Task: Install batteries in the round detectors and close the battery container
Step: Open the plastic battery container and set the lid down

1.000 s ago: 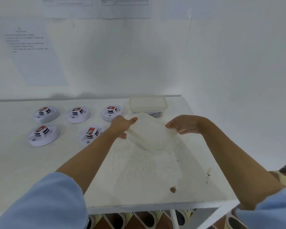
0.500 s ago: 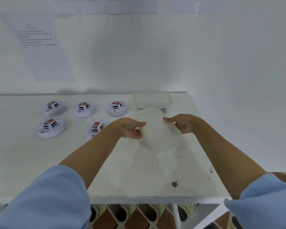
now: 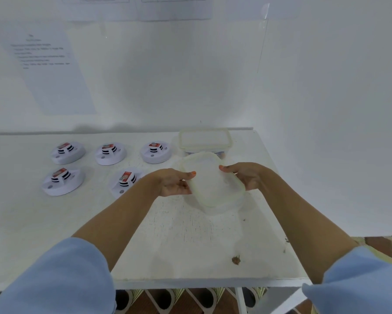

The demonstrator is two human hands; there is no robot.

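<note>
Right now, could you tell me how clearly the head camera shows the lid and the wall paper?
Head view: the lid, between left hand and right hand, looks pale against the white table, only its rim distinct; the paper is too blurred to read.

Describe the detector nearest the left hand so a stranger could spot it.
On the left side of the white table, five round detectors lie in two rows. In the front row of two, take the right detector. It alone sits beside the left hand, its edge hidden behind the wrist.

lid (image 3: 212, 181) | levelled out | left hand (image 3: 173, 183), right hand (image 3: 247, 176) now grip its sides
</note>
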